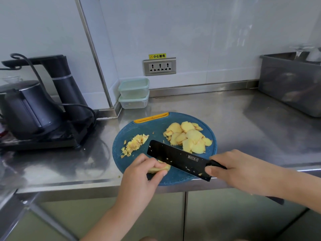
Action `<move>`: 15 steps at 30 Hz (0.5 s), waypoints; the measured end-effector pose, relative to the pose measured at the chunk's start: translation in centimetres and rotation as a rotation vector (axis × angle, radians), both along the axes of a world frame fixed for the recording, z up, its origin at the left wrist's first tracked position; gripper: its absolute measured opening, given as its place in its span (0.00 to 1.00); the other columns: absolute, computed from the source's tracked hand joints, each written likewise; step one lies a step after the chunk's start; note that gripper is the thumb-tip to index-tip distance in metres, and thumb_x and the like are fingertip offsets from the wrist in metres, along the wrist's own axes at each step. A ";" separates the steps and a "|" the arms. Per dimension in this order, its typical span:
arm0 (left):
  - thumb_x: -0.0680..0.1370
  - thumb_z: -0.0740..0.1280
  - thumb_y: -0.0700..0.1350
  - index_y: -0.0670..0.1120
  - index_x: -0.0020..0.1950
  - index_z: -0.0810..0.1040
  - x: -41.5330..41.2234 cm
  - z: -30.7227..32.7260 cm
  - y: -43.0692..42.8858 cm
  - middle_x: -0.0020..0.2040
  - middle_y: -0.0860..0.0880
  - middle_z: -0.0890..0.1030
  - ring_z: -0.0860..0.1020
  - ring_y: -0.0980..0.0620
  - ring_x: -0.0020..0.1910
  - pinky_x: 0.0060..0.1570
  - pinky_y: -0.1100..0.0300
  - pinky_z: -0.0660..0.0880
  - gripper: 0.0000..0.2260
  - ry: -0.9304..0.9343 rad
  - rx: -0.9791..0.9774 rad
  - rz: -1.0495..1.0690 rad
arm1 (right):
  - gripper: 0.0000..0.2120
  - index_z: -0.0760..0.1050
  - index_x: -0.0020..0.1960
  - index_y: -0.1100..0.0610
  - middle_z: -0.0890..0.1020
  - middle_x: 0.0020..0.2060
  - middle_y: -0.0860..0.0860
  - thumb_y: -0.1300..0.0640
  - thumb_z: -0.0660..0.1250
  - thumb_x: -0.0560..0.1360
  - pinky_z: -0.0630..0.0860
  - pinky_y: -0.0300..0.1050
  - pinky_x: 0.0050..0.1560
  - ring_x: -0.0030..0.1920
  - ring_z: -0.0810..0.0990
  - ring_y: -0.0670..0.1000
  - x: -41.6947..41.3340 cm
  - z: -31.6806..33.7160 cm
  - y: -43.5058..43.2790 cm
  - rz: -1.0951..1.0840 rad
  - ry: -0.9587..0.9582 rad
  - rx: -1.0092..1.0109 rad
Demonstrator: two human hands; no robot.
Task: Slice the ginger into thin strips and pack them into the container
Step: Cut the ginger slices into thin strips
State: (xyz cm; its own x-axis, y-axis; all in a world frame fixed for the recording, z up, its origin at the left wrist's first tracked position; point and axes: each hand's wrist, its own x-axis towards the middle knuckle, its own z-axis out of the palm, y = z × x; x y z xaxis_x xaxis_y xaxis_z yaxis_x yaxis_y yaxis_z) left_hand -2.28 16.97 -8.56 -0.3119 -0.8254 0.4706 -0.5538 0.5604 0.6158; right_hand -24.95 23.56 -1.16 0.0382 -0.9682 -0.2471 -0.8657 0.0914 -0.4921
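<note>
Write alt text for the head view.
A person's left hand holds ginger on a round blue cutting board while the right hand grips a black cleaver against it. Loose slices and strips lie on the board; two stacked containers stand behind.

Left hand (144,171) sat lower centre, fingers curled over ginger piece (162,168). Right hand (232,168), centre right, gripped knife (178,159) handle. Forearms ran from bottom and right edges.
</note>
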 end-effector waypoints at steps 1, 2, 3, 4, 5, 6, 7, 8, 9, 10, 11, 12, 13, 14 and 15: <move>0.69 0.76 0.44 0.53 0.43 0.84 0.0 0.0 0.0 0.41 0.60 0.76 0.76 0.60 0.46 0.42 0.71 0.71 0.06 0.003 0.000 0.001 | 0.16 0.69 0.36 0.53 0.71 0.28 0.47 0.48 0.60 0.80 0.65 0.37 0.30 0.27 0.66 0.44 0.1 0.0 0.0 0.002 0.008 0.002; 0.69 0.76 0.44 0.53 0.43 0.84 0.0 0.0 -0.1 0.40 0.60 0.76 0.76 0.60 0.46 0.42 0.71 0.71 0.06 0.006 0.000 0.002 | 0.15 0.69 0.37 0.53 0.71 0.29 0.47 0.47 0.60 0.80 0.65 0.37 0.30 0.28 0.67 0.44 0.1 0.0 0.0 0.004 0.021 0.002; 0.69 0.76 0.44 0.53 0.43 0.84 0.0 0.1 -0.1 0.40 0.60 0.76 0.76 0.61 0.46 0.42 0.71 0.71 0.06 0.010 0.003 0.003 | 0.15 0.69 0.37 0.53 0.72 0.30 0.47 0.47 0.59 0.80 0.66 0.38 0.31 0.28 0.67 0.44 0.2 0.0 0.0 0.005 0.040 0.002; 0.69 0.76 0.43 0.53 0.43 0.84 0.0 0.1 -0.1 0.40 0.60 0.77 0.76 0.61 0.46 0.43 0.72 0.71 0.06 0.017 0.008 0.005 | 0.15 0.69 0.37 0.53 0.72 0.30 0.47 0.47 0.59 0.80 0.66 0.38 0.31 0.28 0.68 0.45 0.4 0.0 0.0 0.004 0.062 0.001; 0.68 0.76 0.43 0.53 0.42 0.84 0.0 0.1 -0.1 0.40 0.60 0.77 0.77 0.61 0.46 0.43 0.72 0.71 0.06 0.026 0.013 0.004 | 0.15 0.68 0.38 0.53 0.72 0.31 0.48 0.47 0.59 0.80 0.66 0.38 0.30 0.29 0.68 0.45 0.5 0.0 0.1 0.000 0.079 0.001; 0.68 0.77 0.43 0.53 0.42 0.84 0.0 0.1 -0.1 0.40 0.60 0.78 0.77 0.62 0.46 0.43 0.74 0.71 0.07 0.038 0.022 0.002 | 0.15 0.68 0.38 0.53 0.72 0.31 0.48 0.47 0.58 0.80 0.66 0.38 0.30 0.28 0.68 0.45 0.7 0.0 0.2 -0.006 0.085 0.002; 0.67 0.77 0.43 0.54 0.41 0.84 0.1 0.2 -0.1 0.39 0.60 0.78 0.78 0.62 0.45 0.43 0.75 0.71 0.07 0.054 0.032 -0.005 | 0.15 0.68 0.38 0.53 0.71 0.31 0.47 0.47 0.58 0.80 0.66 0.37 0.30 0.28 0.67 0.44 0.9 0.0 0.3 -0.013 0.088 0.009; 0.67 0.77 0.42 0.55 0.41 0.84 0.1 0.2 -0.2 0.39 0.60 0.79 0.78 0.63 0.45 0.44 0.75 0.71 0.08 0.074 0.043 -0.011 | 0.15 0.68 0.38 0.53 0.71 0.31 0.47 0.47 0.58 0.80 0.66 0.37 0.29 0.28 0.67 0.44 1.1 0.2 0.4 -0.013 0.097 0.018; 0.67 0.77 0.42 0.55 0.40 0.84 0.2 0.1 -0.2 0.39 0.59 0.79 0.79 0.63 0.45 0.44 0.75 0.71 0.08 0.092 0.054 -0.017 | 0.15 0.68 0.38 0.53 0.71 0.31 0.47 0.47 0.57 0.80 0.66 0.37 0.29 0.28 0.67 0.44 1.3 0.5 0.4 -0.009 0.114 0.029; 0.67 0.77 0.43 0.55 0.39 0.84 0.2 0.1 -0.3 0.41 0.60 0.80 0.79 0.63 0.45 0.44 0.75 0.71 0.08 0.105 0.062 -0.022 | 0.15 0.68 0.39 0.53 0.71 0.31 0.47 0.47 0.57 0.81 0.66 0.36 0.29 0.28 0.67 0.44 1.5 0.8 0.3 -0.001 0.132 0.040; 0.66 0.77 0.43 0.56 0.39 0.83 0.3 0.1 -0.4 0.42 0.60 0.80 0.80 0.63 0.45 0.44 0.75 0.72 0.09 0.114 0.066 -0.027 | 0.14 0.69 0.40 0.53 0.71 0.32 0.47 0.47 0.57 0.81 0.66 0.36 0.29 0.29 0.67 0.44 1.7 1.1 0.2 0.007 0.152 0.049; 0.66 0.78 0.42 0.56 0.39 0.83 0.3 0.1 -0.4 0.43 0.60 0.80 0.80 0.63 0.45 0.44 0.75 0.72 0.09 0.120 0.065 -0.032 | 0.14 0.69 0.41 0.53 0.72 0.33 0.47 0.47 0.56 0.81 0.66 0.36 0.29 0.29 0.67 0.44 1.8 1.3 0.1 0.017 0.175 0.054; 0.66 0.78 0.42 0.56 0.39 0.83 0.3 0.1 -0.4 0.43 0.60 0.80 0.80 0.63 0.45 0.44 0.75 0.72 0.10 0.125 0.061 -0.037 | 0.14 0.69 0.42 0.53 0.72 0.33 0.47 0.47 0.56 0.81 0.66 0.36 0.29 0.30 0.68 0.44 1.9 1.5 0.0 0.026 0.205 0.055; 0.66 0.78 0.41 0.56 0.39 0.83 0.3 0.1 -0.5 0.43 0.60 0.80 0.80 0.63 0.44 0.44 0.75 0.71 0.10 0.131 0.057 -0.042 | 0.14 0.69 0.42 0.52 0.72 0.33 0.47 0.46 0.55 0.81 0.66 0.36 0.29 0.30 0.68 0.44 2.0 1.5 -0.1 0.033 0.236 0.052; 0.66 0.78 0.40 0.56 0.38 0.83 0.3 0.1 -0.4 0.42 0.60 0.81 0.80 0.63 0.44 0.44 0.75 0.71 0.10 0.137 0.055 -0.049 | 0.14 0.67 0.41 0.52 0.71 0.34 0.47 0.46 0.55 0.81 0.66 0.37 0.30 0.31 0.68 0.45 2.2 1.4 -0.1 0.039 0.262 0.052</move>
